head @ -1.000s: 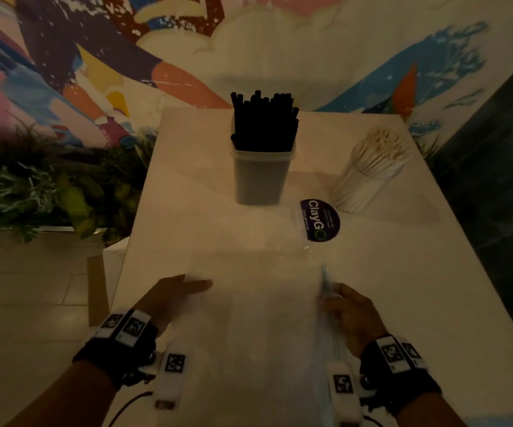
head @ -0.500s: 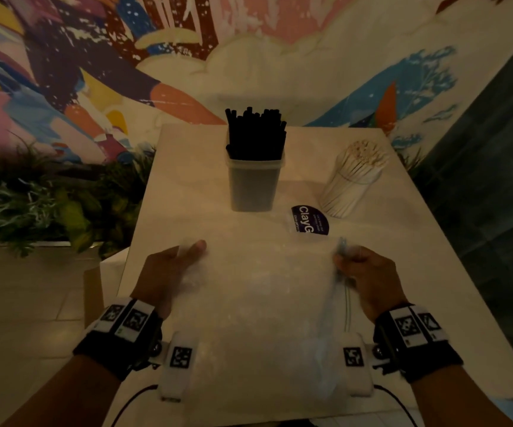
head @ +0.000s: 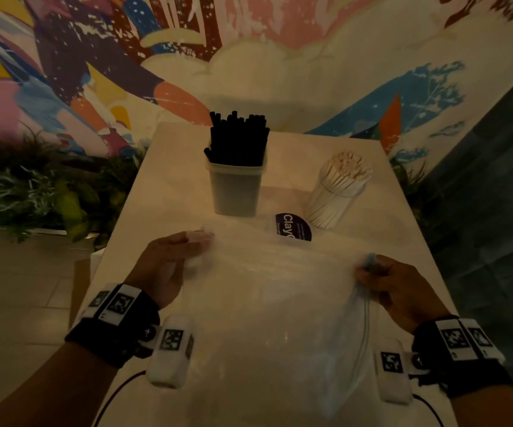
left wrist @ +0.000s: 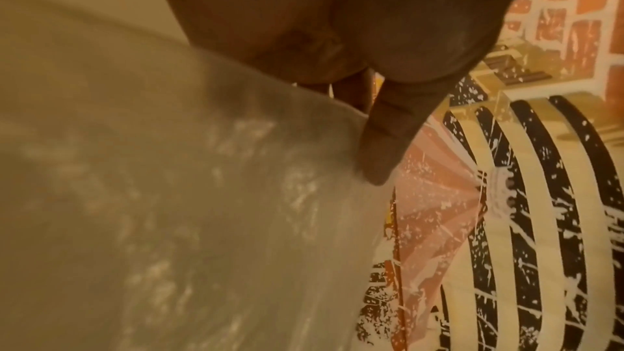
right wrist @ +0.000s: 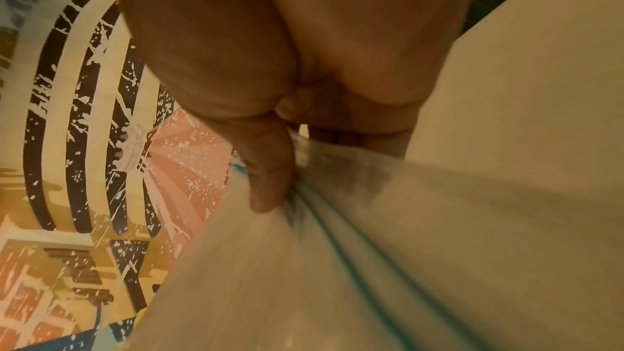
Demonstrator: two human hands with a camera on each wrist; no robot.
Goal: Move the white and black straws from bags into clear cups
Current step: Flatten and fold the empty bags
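Note:
A clear plastic bag (head: 273, 303) is stretched flat between my two hands above the near half of the table; I see no straws in it. My left hand (head: 184, 254) pinches its left edge (left wrist: 337, 127) between thumb and fingers. My right hand (head: 378, 272) grips the bunched zip-seal edge (right wrist: 304, 196) on the right. Black straws (head: 238, 138) stand upright in a clear square cup (head: 236, 191) at the table's far middle. White straws (head: 341, 186) fill a clear round cup (head: 332, 204) leaning at the far right.
A round purple ClayGo sticker (head: 293, 229) lies on the pale table (head: 381, 217) just past the bag. Green plants (head: 33, 192) border the table's left side, a painted mural wall (head: 279, 57) stands behind, and a dark wall (head: 495, 180) runs along the right.
Both hands have risen and moved away from me, lifting the bag off the table and spreading it. My left hand went from lying flat on the bag to pinching its edge.

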